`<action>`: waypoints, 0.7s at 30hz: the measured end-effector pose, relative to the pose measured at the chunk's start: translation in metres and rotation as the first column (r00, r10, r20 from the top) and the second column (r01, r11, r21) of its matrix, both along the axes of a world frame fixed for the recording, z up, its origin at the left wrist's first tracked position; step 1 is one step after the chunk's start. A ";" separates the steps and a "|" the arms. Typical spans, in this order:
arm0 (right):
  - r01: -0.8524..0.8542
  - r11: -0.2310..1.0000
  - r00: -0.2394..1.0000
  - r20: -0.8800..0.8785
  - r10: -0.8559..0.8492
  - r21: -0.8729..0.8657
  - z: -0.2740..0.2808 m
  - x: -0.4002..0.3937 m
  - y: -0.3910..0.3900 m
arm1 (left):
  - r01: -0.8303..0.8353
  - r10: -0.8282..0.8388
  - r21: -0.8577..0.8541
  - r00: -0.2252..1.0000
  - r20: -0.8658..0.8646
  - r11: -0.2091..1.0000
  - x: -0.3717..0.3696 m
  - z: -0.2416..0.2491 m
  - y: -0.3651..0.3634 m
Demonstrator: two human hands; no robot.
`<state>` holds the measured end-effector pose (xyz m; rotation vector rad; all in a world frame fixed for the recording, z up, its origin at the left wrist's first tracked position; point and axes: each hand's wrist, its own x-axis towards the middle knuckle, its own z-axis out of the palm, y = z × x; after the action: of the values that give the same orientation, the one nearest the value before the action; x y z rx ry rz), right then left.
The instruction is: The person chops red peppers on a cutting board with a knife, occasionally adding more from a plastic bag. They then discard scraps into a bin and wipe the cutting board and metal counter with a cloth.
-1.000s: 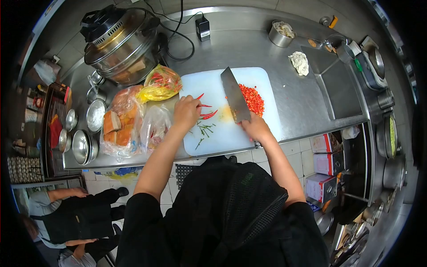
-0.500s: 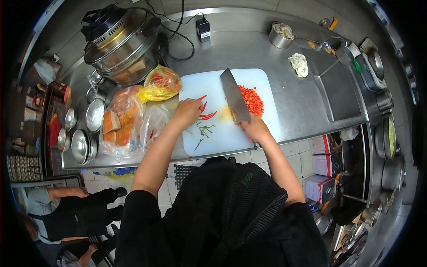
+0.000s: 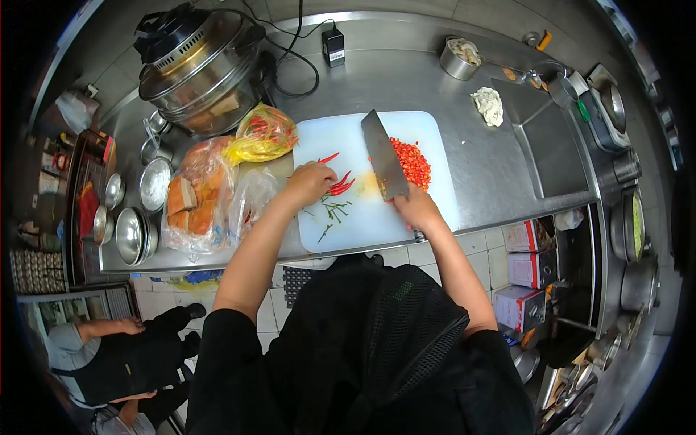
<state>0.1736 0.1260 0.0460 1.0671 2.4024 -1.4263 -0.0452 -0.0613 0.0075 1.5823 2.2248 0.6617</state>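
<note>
Right by the near edge of the white board (image 3: pixel 370 233), the right hand (image 3: pixel 419 209) is wrapped around the handle of a big knife (image 3: pixel 384 156), whose wide, flat steel blade points at the far edge. I'd watch that grip: wet chilli juice could make it slip, and the handle end sits close enough to the counter's near edge to catch on it. Skinny green stems (image 3: pixel 335 210) are scattered around the board's near-left corner, so tbh they could easily get mixed in. Just past them, the left hand (image 3: pixel 310 183) has its fingers bunched over the glossy, curved red chillies (image 3: pixel 341 186) near the left edge; can't tell if it's pinching one. A careless blade swing that way could nick a finger. Right of the blade there's a loose, wet-looking heap of chopped chilli (image 3: pixel 413 165), and a sideways bump could scatter it. Beyond the board's far-left corner is a crinkly yellow bag (image 3: pixel 264 134), then a lumpy, soft-looking white blob (image 3: pixel 488 106) by the sink, and a round metal pot (image 3: pixel 457 67) towards the counter's far edge.
</note>
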 end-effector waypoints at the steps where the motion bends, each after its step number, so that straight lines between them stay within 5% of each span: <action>1: 0.001 1.000 1.000 0.000 -0.001 -0.001 0.001 0.000 0.000 | -0.071 0.078 0.087 0.994 -0.076 0.994 0.001 0.003 0.002; 6: 0.000 1.000 1.000 0.025 0.000 -0.017 0.013 -0.002 -0.003 | -0.253 0.305 0.218 0.920 -0.248 0.943 0.002 0.016 0.013; 8: 0.002 1.000 1.000 0.016 -0.002 -0.010 0.010 -0.001 -0.003 | -0.384 0.375 0.054 0.848 -0.373 0.922 -0.011 -0.004 0.015; 11: 0.004 1.000 1.000 0.010 -0.004 0.005 -0.005 0.000 0.002 | -0.373 0.413 0.178 0.818 -0.400 0.911 -0.004 0.008 0.005; 12: -0.008 1.000 1.000 0.010 0.008 0.020 -0.005 -0.001 0.002 | -0.372 0.411 0.173 0.819 -0.400 0.912 -0.001 0.012 -0.002; 14: -0.008 1.000 1.000 0.002 0.008 0.004 -0.002 0.000 0.001 | -0.144 0.145 0.023 0.960 -0.237 0.989 0.006 0.021 -0.013; 21: -0.036 0.999 0.999 0.014 0.036 0.003 0.010 -0.001 0.000 | -0.112 0.110 -0.005 0.982 -0.155 0.994 0.019 0.019 -0.015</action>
<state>0.1725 0.1256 0.0562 1.0259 2.4025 -1.3997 -0.0267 -0.0762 0.0262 1.5602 2.4396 0.5695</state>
